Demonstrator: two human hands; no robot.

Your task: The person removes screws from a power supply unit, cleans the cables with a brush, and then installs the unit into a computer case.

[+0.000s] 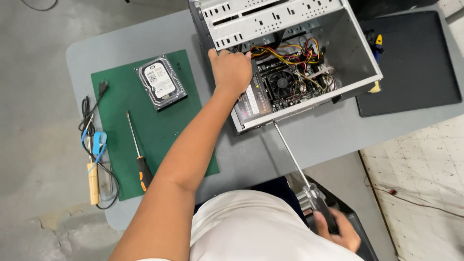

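Computer case (357,43): open steel box on the grey table (309,140), probably heavy and stiff; sheet edges look sharp, so the frame rim is the safe hold.
Inside: fan, board, yellow and red wires, likely fragile.
Left hand (231,70): fingers closed over the case's drive-bay edge.
Right hand (338,229): clamped on a long screwdriver (295,157), its tip at the case's lower edge.

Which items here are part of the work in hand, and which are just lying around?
In use:
- open computer case, gripped by left hand
- long screwdriver, held in right hand

Lying about:
- hard drive on green mat
- orange-handled screwdriver
- soldering iron
- black mat
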